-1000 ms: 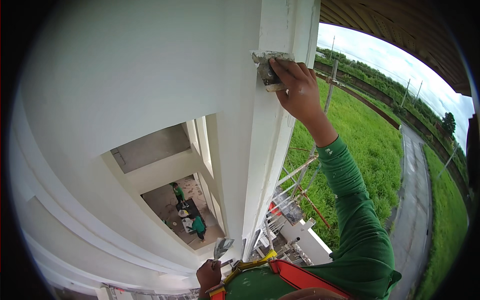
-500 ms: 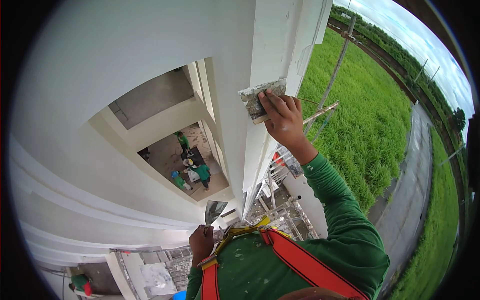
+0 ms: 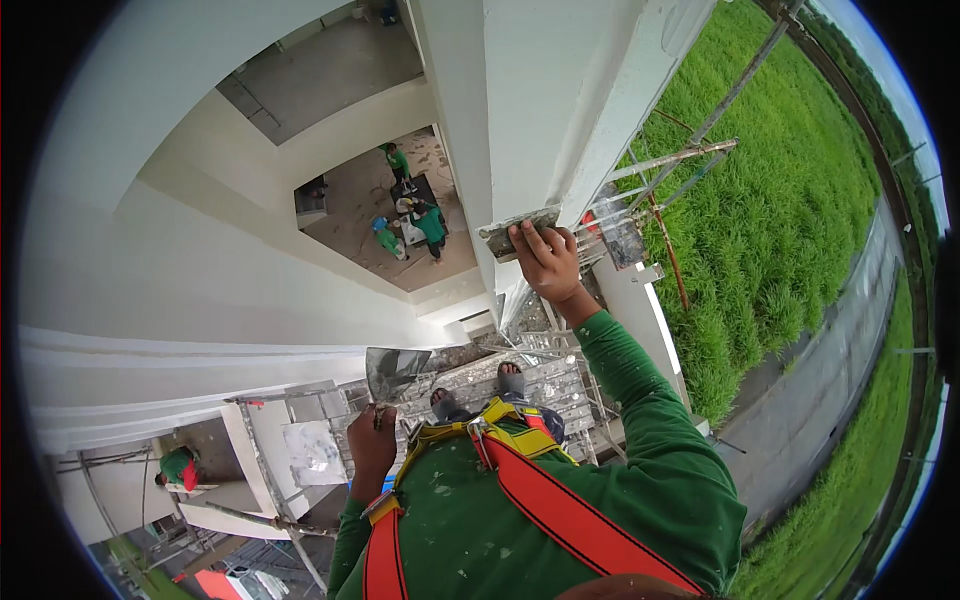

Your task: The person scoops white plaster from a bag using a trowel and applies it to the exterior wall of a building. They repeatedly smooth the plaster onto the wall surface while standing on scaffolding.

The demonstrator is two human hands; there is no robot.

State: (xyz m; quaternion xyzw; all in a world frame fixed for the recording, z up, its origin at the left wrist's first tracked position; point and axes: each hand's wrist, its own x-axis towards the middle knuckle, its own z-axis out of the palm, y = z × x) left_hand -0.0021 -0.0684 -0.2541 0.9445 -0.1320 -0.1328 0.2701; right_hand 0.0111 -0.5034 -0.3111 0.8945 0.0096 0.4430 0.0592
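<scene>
Grey and putty-smeared, a flat rectangular metal blade [image 3: 497, 240] lies against the white-painted column [image 3: 545, 120] ahead of me; my right hand [image 3: 548, 262] grips it, fingers spread over its face, thumb hidden. Near left, my left hand [image 3: 372, 440] is closed around the handle of a wide, flared metal putty knife [image 3: 392, 372], its stained blade pointing up and clear of the wall. Just beside my left forearm is a mostly hidden bright blue thing [image 3: 388, 481]; I cannot tell whether it is a container.

Under my feet [image 3: 511, 378] are splattered, pale scaffold planks [image 3: 545, 405]. Far left, through a wall gap, people in green [image 3: 430, 225] gather around a black tabletop [image 3: 424, 190] on a stained brown floor [image 3: 345, 215]. Off to the right, beyond rusty scaffold tubes [image 3: 690, 152], bright green grass [image 3: 790, 200] borders a grey paved road [image 3: 830, 320].
</scene>
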